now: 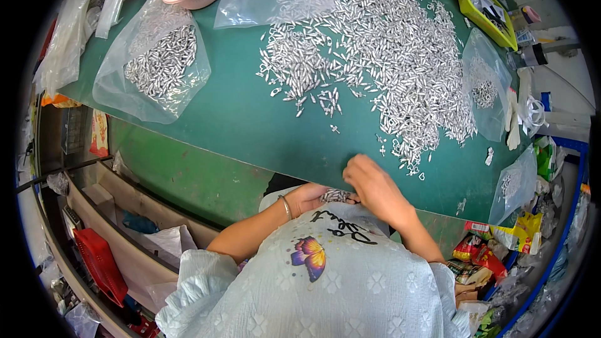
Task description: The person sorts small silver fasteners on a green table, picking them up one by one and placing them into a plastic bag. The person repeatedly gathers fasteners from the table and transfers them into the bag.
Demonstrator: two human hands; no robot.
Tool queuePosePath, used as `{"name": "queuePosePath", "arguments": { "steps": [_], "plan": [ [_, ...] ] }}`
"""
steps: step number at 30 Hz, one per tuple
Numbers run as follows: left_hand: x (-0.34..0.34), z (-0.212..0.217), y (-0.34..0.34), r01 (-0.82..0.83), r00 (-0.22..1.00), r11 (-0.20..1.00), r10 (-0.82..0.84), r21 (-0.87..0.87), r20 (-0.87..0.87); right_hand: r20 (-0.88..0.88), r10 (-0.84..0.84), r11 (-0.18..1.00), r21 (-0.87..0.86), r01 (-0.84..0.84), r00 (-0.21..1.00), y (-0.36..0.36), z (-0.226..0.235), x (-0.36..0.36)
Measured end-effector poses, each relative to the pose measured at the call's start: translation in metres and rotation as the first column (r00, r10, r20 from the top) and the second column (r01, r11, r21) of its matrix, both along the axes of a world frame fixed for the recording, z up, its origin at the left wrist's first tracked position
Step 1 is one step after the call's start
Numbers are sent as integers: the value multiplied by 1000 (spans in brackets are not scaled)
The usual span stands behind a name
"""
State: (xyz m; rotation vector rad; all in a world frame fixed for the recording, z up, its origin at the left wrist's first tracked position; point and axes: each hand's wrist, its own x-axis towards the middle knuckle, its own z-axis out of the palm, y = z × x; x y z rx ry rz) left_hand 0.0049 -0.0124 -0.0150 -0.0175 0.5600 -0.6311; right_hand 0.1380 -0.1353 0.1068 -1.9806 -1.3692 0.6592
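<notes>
Head view: silver pieces (336,196) lie between the hands (306,198).

Left hand (304,198) lies cupped; right hand (375,189) hovers beside, fingers (358,164) bent.

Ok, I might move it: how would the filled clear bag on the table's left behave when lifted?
The bag would probably flop: its film looks thin and creased. The silvery pieces inside look loose, so they'd likely slide and sag. Their metallic shine suggests it may feel heavy.

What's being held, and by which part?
A bunch of small silver pieces, cupped together in the left grip. Whether the right grip holds anything, I can't tell.
</notes>
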Motion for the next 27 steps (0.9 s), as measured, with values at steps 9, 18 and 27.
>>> {"name": "queuePosePath", "arguments": {
  "steps": [9,18,27],
  "plan": [
    [2,5,-1,-29,997,997,23,78,71,249,-313,914,343,218,917,71,-15,43],
    [-2,14,4,-1,1000,998,-1,64,23,-89,-21,999,35,24,996,12,13,7],
    [-6,-4,0,-68,998,998,68,5,-4,-195,-136,969,178,171,971,-11,8,-2]
  ]
}}
